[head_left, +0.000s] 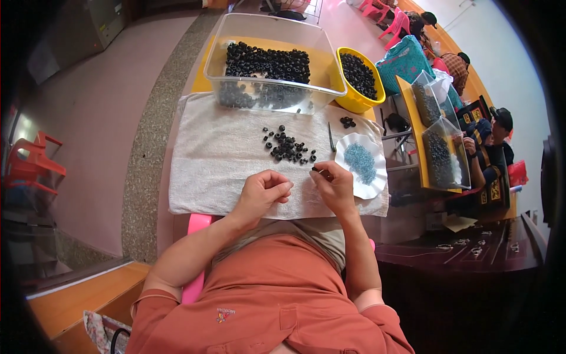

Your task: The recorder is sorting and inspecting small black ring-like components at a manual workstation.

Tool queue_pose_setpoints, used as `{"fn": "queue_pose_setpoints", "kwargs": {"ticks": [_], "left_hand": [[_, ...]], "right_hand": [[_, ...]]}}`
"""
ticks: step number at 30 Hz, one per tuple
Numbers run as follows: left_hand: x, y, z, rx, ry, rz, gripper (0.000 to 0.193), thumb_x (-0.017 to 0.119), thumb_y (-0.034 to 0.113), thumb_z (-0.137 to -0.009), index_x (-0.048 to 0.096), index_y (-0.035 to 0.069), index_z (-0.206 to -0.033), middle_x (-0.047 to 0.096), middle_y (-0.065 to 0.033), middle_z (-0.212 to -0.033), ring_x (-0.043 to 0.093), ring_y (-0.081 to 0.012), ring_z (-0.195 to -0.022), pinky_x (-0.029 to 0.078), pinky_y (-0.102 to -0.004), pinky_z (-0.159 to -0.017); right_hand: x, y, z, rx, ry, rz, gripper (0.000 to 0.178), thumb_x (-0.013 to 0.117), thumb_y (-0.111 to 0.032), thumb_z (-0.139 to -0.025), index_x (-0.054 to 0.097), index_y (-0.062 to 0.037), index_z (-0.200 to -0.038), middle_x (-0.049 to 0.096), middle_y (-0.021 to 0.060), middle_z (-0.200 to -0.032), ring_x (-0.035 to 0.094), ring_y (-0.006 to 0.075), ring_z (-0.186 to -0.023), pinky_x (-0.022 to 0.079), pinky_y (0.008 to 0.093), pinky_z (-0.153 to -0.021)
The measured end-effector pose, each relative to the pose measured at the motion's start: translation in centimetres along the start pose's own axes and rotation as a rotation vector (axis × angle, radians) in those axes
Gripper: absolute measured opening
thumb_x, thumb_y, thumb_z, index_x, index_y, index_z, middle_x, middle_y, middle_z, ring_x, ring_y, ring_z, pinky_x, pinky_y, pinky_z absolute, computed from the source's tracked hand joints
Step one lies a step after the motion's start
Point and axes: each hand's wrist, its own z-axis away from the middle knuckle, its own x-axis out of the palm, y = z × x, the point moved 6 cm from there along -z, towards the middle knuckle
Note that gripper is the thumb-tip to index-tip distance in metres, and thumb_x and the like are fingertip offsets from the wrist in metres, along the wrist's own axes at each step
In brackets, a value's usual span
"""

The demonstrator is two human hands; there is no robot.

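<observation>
Over the near edge of a white towel [206,159], both my hands are held a little apart. My left hand [263,192] is closed, thumb against forefinger, and whatever it may pinch is too small to make out. My right hand [336,186] pinches a small black bead at its fingertips. Just beyond the hands lies a loose pile of black beads [286,148] in mixed sizes. Beside my right hand is a white plate [382,174] with a wavy rim, holding tiny pale-blue beads [360,163]. A thin dark pointed tool [331,137] and a small black bead cluster [347,122] lie near it.
A clear plastic tub [321,97] of black beads stands at the towel's far edge, with a yellow basket [379,97] of beads to its right. Further right, clear bins [439,156] stand on another table, where people sit. A red chair [32,159] is at far left.
</observation>
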Motion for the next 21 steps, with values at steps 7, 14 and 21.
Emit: {"fn": "queue_pose_setpoints", "kwargs": {"ticks": [7,14,21], "left_hand": [[0.2,0.1,-0.1,0.017,-0.001,-0.003,0.017,0.065,0.013,-0.092,0.063,0.0,-0.104,0.067,-0.004,-0.091,0.062,-0.0088,-0.077,0.052,-0.0221,-0.069],[0.4,0.5,0.3,0.03,-0.05,-0.054,0.018,0.067,0.016,-0.091,0.064,0.003,-0.104,0.067,-0.0024,-0.088,0.061,-0.0078,-0.074,0.049,-0.0205,-0.065],[0.1,0.2,0.2,-0.001,-0.049,-0.012,0.016,0.066,0.013,-0.091,0.063,0.002,-0.101,0.066,-0.0034,-0.089,0.062,-0.0096,-0.076,0.051,-0.0229,-0.069]], "right_hand": [[1.6,-1.6,1.3,-0.019,-0.152,-0.172,0.011,0.071,0.002,-0.083,0.064,0.0022,-0.092,0.065,0.0035,-0.082,0.061,0.0075,-0.065,0.051,0.0222,-0.056],[2.5,-4.2,1.9,-0.265,-0.209,-0.163,0.016,0.073,0.003,-0.08,0.065,0.0017,-0.093,0.065,0.0078,-0.086,0.064,0.0121,-0.073,0.052,0.0249,-0.062],[2.5,-4.7,2.1,-0.307,-0.199,-0.147,0.019,0.073,0.002,-0.078,0.066,-0.0005,-0.096,0.066,0.0117,-0.088,0.067,0.0202,-0.075,0.054,0.0288,-0.064]]}}
